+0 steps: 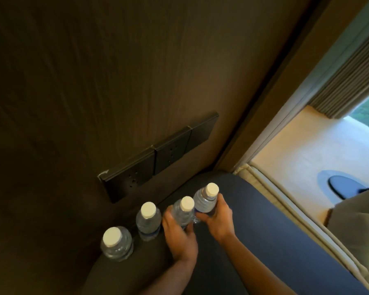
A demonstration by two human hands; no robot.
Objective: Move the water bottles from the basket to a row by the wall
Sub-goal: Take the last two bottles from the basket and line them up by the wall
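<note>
Gripping one capped bottle each, left hand [177, 233], right hand [216, 216], labels unreadable

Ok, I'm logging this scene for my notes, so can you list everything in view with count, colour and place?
water bottles: four, clear with white caps, upright in a row on the dark surface along the wall; two stand free at the left, two are held.
socket panels: three, black, side by side on the wall above the bottles.
wall: one, dark brown wood grain, left and centre.
dark surface: one, dark blue-grey, rounded, under the bottles.
curtain: one, grey, pleated, upper right.
floor: pale beige, at right.
left hand: one, closed round the third bottle.
right hand: one, closed round the fourth bottle, rightmost.
</note>
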